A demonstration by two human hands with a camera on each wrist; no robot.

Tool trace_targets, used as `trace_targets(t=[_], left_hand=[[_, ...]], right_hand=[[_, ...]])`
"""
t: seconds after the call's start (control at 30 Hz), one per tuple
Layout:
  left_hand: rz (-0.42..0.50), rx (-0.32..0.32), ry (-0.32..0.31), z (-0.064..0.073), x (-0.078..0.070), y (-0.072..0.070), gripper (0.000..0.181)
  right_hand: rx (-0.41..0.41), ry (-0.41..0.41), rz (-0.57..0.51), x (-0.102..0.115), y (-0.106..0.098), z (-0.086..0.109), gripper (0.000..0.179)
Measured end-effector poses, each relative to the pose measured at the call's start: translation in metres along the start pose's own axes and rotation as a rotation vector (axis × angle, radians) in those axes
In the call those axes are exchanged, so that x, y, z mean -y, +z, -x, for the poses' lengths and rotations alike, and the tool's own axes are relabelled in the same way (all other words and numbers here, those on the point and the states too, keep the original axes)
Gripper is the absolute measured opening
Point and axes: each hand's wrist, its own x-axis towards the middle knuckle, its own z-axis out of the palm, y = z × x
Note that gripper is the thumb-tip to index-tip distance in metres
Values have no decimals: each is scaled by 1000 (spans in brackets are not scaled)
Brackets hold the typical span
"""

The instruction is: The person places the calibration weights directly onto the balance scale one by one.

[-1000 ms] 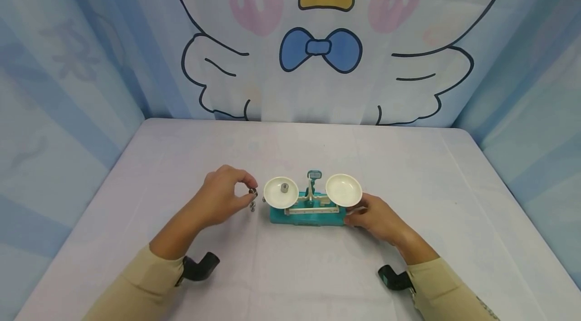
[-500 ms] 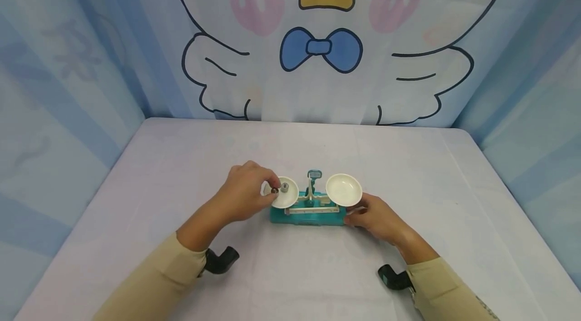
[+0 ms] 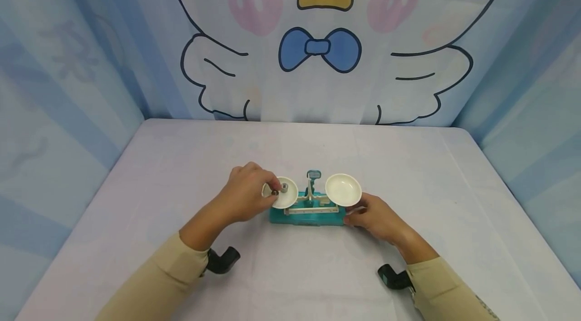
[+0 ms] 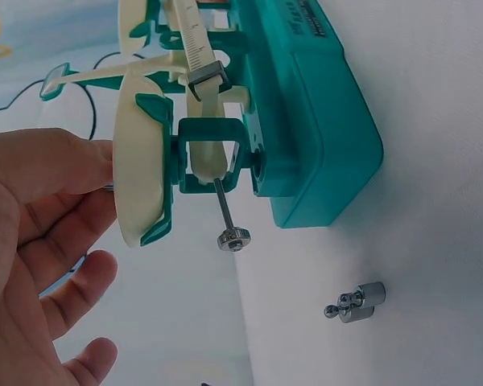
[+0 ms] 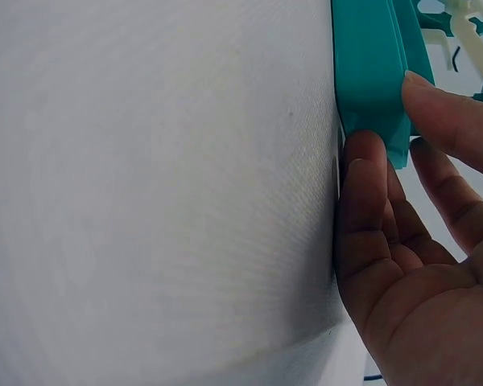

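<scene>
Plastic, smooth and teal, forms the blocky base of the balance scale (image 3: 307, 218), which sits on the pale, cloth-covered counter (image 3: 295, 270), its fine weave showing close up. Taking the scale as the clock's centre, a shallow, round cream pan (image 3: 288, 201) stands at ten o'clock and a matching second pan (image 3: 343, 190) at two. A cream ruled beam carries a grey slider (image 4: 208, 76) and ends in a metal rod with a knurled nut (image 4: 233, 239). One shiny cylindrical weight (image 3: 284, 188) stands in the ten-o'clock pan. Small knobbed metal pieces (image 4: 369, 294) cluster on the counter near that end. The left grip (image 3: 245, 192), at nine o'clock, pinches a small dark metal piece (image 3: 275, 193) between thumb and finger over the same pan; whether it touches the pan I cannot tell. The right grip (image 3: 376, 217), toward four o'clock, holds the base's end, thumb against the front edge, fingers bent round behind.
</scene>
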Motion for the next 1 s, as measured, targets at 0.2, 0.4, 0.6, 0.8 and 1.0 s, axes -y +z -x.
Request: trace_targets(t=[0.2, 0.4, 0.6, 0.8, 1.0], left_hand=[[-3, 2, -9, 0, 1, 1, 11], [5, -12, -15, -2, 2, 2, 11], [1, -14, -16, -2, 2, 2, 10], [5, -14, -18, -2, 3, 3, 10], [0, -15, -9, -1, 3, 0, 11]], right_hand=[[1, -6, -6, 0, 0, 1, 54], [3, -15, -11, 0, 1, 0, 54], [4, -13, -15, 0, 1, 1, 55], [5, -15, -14, 0, 0, 1, 54], [7, -14, -17, 1, 0, 1, 54]])
